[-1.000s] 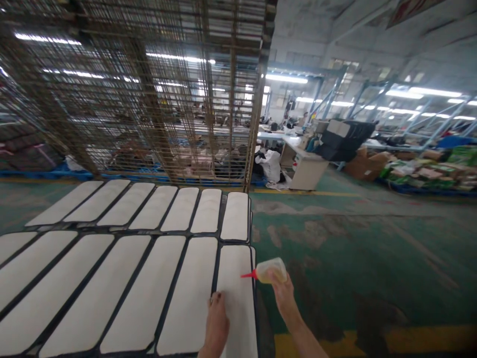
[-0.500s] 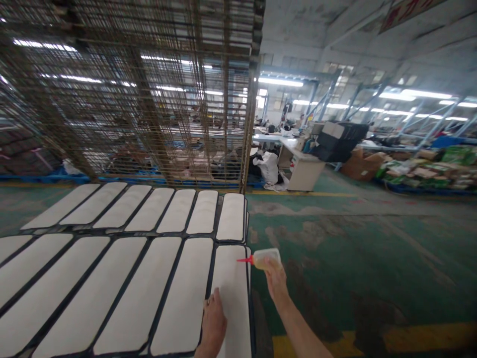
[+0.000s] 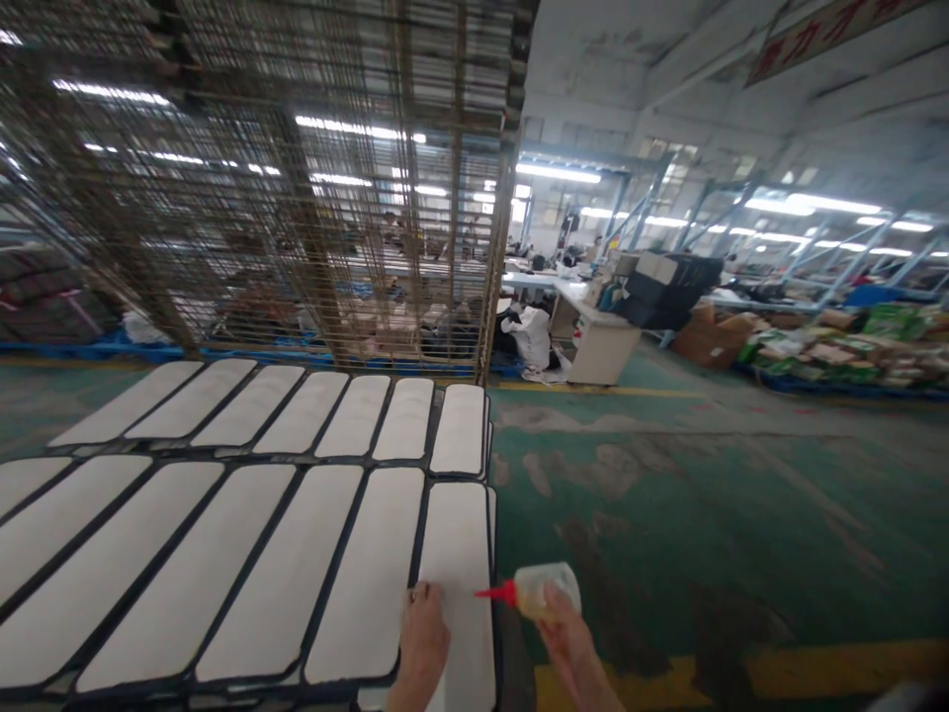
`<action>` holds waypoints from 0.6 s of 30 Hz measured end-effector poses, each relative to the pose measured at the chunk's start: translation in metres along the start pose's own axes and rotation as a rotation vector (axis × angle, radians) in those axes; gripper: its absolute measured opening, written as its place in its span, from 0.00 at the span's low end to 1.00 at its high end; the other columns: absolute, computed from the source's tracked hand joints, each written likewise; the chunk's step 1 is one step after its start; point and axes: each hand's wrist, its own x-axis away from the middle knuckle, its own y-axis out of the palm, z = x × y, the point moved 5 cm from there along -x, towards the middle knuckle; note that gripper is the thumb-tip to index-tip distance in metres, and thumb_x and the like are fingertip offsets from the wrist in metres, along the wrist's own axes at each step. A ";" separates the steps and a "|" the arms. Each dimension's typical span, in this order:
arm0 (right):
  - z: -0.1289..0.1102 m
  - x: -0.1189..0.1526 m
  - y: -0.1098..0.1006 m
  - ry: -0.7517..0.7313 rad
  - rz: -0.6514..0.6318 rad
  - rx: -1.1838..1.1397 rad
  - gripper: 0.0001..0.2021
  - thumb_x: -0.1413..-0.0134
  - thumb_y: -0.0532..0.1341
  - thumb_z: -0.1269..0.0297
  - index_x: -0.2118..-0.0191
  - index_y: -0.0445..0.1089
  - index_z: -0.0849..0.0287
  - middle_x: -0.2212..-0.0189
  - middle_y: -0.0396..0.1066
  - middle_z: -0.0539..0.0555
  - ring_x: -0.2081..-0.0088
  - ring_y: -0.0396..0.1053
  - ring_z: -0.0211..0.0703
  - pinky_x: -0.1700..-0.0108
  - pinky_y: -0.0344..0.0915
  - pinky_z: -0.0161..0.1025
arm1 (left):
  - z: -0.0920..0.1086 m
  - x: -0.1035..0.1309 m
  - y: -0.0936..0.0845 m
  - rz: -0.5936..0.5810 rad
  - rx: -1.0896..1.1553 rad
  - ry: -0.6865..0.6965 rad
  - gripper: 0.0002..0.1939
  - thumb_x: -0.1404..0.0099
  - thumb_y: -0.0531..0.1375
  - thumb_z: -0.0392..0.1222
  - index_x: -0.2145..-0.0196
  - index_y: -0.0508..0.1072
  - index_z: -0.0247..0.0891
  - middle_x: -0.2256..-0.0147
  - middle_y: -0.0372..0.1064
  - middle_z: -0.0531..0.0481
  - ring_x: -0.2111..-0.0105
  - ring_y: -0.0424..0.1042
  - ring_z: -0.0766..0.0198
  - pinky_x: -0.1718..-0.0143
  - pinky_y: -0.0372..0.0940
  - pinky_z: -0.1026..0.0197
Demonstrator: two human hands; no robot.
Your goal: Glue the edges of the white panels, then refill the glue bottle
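My right hand is wrapped round a clear squeeze bottle holding yellowish liquid. Tilted on its side, the bottle points its red nozzle left, over the right edge of the nearest white panel. This panel is long, with rounded corners and a dark border. At its left edge, beside the dark gap to the neighbouring panel, my left hand lies with its fingers curled together. Whatever those fingers hold, if anything, is hidden.
Two rows of similar white panels spread to the left. Behind them stands a tall wire rack. Green floor lies to the right, with a white desk, a cardboard box and heaped packages farther back.
My right hand has brought the bottle toward me along the panel's right edge. The fingers of my left hand, more stretched before, are now curled in.
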 end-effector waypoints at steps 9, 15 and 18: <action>-0.108 0.046 0.005 -0.093 0.077 -0.396 0.18 0.63 0.69 0.60 0.63 0.69 0.58 0.66 0.76 0.50 0.64 0.75 0.41 0.61 0.74 0.38 | 0.003 0.016 -0.032 0.136 0.020 0.038 0.31 0.46 0.43 0.15 0.49 0.69 0.29 0.50 0.68 0.39 0.49 0.66 0.57 0.48 0.57 0.58; -0.169 0.096 -0.010 -0.084 0.130 -0.606 0.10 0.47 0.61 0.61 0.61 0.70 0.60 0.66 0.75 0.54 0.66 0.76 0.43 0.68 0.76 0.40 | -0.015 0.015 -0.056 0.531 0.185 0.179 0.23 0.43 0.48 0.23 0.52 0.69 0.33 0.53 0.70 0.38 0.52 0.69 0.53 0.48 0.62 0.52; -0.190 0.102 -0.003 -0.050 0.133 -0.660 0.09 0.43 0.58 0.61 0.61 0.70 0.61 0.66 0.75 0.54 0.67 0.75 0.43 0.70 0.76 0.40 | -0.031 0.009 -0.086 0.714 0.372 0.263 0.18 0.43 0.51 0.32 0.56 0.70 0.36 0.56 0.71 0.39 0.54 0.70 0.49 0.50 0.64 0.45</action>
